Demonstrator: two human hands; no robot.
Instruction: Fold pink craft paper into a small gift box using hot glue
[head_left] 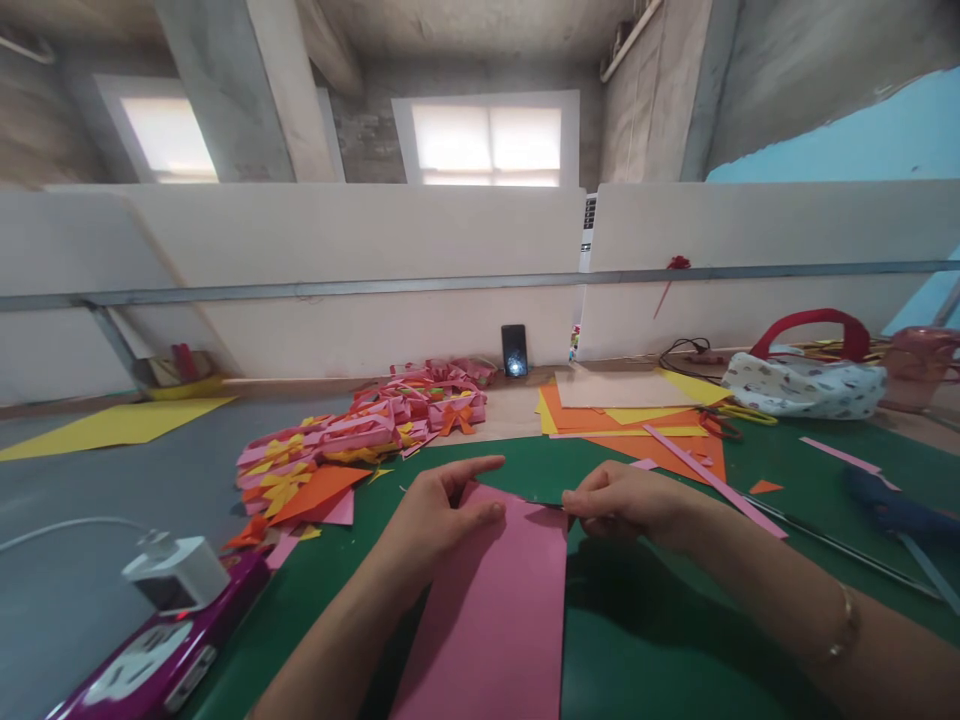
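Sheet [495, 610] seemingly between left hand [442, 510], right hand [622, 500]

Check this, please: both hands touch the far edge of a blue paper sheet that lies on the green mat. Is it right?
Not quite: the head view shows a pink paper sheet, not a blue one. The rest stands: the left hand and the right hand touch its far edge, and it lies on the green mat.

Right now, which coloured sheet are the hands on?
The pink sheet on the green mat; left hand and right hand hold its far edge. The yellow sheet and orange stack lie untouched.
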